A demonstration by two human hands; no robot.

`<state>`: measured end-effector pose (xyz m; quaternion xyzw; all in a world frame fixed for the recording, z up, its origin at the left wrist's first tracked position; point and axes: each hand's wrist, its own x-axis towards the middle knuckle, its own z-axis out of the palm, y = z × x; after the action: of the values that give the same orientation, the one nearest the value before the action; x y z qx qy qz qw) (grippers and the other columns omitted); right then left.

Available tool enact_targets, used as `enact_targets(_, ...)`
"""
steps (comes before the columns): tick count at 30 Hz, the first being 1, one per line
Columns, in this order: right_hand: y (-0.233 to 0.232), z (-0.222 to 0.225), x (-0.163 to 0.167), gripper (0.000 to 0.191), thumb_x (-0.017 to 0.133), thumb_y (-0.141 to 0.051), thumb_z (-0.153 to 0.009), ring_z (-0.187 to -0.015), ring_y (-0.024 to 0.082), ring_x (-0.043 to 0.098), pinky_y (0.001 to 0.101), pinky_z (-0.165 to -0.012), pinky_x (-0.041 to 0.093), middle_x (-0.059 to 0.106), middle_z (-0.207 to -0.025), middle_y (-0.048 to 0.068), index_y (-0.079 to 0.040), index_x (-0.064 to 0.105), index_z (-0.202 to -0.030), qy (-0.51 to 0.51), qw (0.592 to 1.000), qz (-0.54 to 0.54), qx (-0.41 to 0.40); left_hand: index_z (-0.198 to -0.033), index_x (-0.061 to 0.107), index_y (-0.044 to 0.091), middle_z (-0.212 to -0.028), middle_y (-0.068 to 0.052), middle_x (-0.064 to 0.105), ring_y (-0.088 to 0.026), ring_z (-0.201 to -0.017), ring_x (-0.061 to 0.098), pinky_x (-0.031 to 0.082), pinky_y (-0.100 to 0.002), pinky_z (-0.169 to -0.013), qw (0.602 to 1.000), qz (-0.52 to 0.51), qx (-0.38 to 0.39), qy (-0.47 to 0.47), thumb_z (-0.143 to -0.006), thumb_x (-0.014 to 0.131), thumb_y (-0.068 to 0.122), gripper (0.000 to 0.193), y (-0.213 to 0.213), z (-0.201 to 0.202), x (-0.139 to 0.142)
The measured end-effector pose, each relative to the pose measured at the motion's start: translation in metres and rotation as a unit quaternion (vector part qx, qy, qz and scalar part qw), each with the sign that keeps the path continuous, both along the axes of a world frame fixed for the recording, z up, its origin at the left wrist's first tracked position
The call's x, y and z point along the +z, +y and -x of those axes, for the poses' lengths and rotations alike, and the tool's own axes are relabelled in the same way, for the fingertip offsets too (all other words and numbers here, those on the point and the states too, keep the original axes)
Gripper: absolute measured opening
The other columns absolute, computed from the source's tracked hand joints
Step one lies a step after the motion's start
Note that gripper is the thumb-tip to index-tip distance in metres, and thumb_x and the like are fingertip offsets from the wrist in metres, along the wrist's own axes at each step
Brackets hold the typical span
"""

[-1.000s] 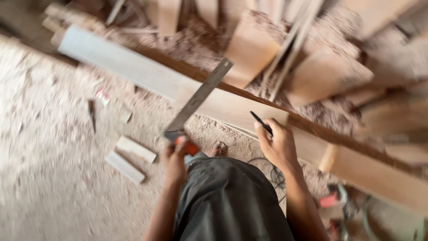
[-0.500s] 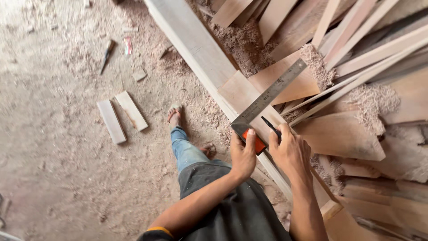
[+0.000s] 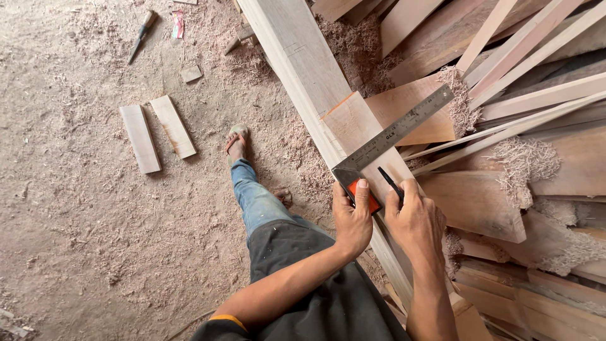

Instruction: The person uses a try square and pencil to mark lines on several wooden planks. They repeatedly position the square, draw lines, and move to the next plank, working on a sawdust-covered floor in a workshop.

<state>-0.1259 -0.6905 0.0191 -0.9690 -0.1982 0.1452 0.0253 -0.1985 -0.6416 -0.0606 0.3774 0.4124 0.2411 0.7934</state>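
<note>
Sawdust and curled shavings cover the workshop floor [image 3: 82, 208], seen from above. Two short offcut boards [image 3: 156, 134] lie side by side on it at the left, a small wood block [image 3: 190, 74] lies farther off, and a chisel-like tool [image 3: 140, 36] lies at the far left edge. A long pale plank [image 3: 297, 60] runs diagonally from the far centre toward the near right; heaped boards and strips [image 3: 524, 107] with clumps of shavings fill the right side.

A try square [image 3: 385, 145] lies on the plank: its steel blade slants up to the right across a reddish board [image 3: 413, 110], and its dark stock with an orange insert sits at the plank's near portion. The left hand [image 3: 352, 218] presses down on the stock, fingers closed together over it and the thumb laid along the orange part. The right hand [image 3: 416, 224], just beside the left, is clamped on a dark pencil [image 3: 391, 184], whose tip points toward the blade's edge on the plank. Whether the tip touches the wood cannot be told.

The person's leg in blue jeans [image 3: 255, 199] extends left of the plank, the foot in a sandal [image 3: 236, 142] resting on the floor near the offcuts.
</note>
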Motion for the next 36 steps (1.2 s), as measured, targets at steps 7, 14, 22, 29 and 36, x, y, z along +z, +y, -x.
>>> enact_targets(7, -0.001, -0.003, -0.005, 0.03, 0.055, -0.034, -0.099, -0.079, 0.048, 0.071, 0.0581, -0.071, 0.053, 0.072, -0.082, 0.027, -0.007, 0.063, -0.109, 0.027, 1.0, -0.003, -0.004, -0.118, 0.055, 0.007, -0.097, -0.001, 0.061, -0.009, -0.084, 0.058, 0.053, -0.028, -0.075, 1.0, -0.004, -0.019, 0.007, -0.107, 0.056, 0.03, 0.025, 0.007, 0.001, 0.002)
enact_targets(14, -0.009, -0.029, 0.003, 0.034, 0.06, -0.033, -0.103, -0.066, 0.03, 0.063, 0.0423, -0.061, 0.051, 0.065, -0.072, 0.017, -0.002, 0.07, -0.093, 0.109, 0.954, -0.273, 0.064, -0.114, 0.058, 0.007, -0.098, -0.002, 0.063, -0.01, -0.086, 0.06, 0.055, -0.029, -0.076, 0.997, -0.033, -0.061, 0.018, -0.105, 0.061, 0.029, 0.024, 0.017, 0.006, 0.0)
enact_targets(22, 0.055, -0.06, -0.027, 0.046, 0.052, -0.042, -0.11, -0.074, 0.015, 0.069, 0.0325, -0.062, 0.056, 0.071, -0.084, 0.006, -0.001, 0.071, -0.101, 0.178, 0.893, -0.391, 0.134, -0.11, 0.062, 0.007, -0.093, -0.002, 0.064, -0.011, -0.084, 0.06, 0.053, -0.029, -0.076, 0.995, -0.044, -0.075, 0.056, -0.101, 0.065, 0.027, 0.022, 0.03, 0.009, 0.002)
enact_targets(29, 0.089, -0.099, 0.005, 0.037, 0.049, -0.032, -0.117, -0.061, 0.027, 0.067, 0.0411, -0.056, 0.05, 0.068, -0.069, 0.015, -0.004, 0.07, -0.106, -0.011, 0.986, -0.089, 0.137, -0.108, 0.063, 0.006, -0.093, -0.003, 0.066, -0.011, -0.085, 0.061, 0.052, -0.03, -0.078, 0.991, -0.064, -0.078, 0.093, -0.101, 0.067, 0.026, 0.022, 0.034, 0.009, 0.008)
enact_targets(36, 0.092, -0.033, -0.021, 0.027, 0.058, -0.029, -0.104, -0.054, 0.02, 0.056, 0.0313, -0.047, 0.046, 0.059, -0.066, 0.007, -0.004, 0.065, -0.097, 0.046, 0.93, -0.163, 0.325, -0.12, 0.06, 0.008, -0.102, -0.002, 0.069, -0.011, -0.087, 0.066, 0.058, -0.031, -0.074, 0.997, 0.023, -0.055, 0.038, -0.095, 0.065, 0.025, 0.03, 0.037, 0.004, 0.012)
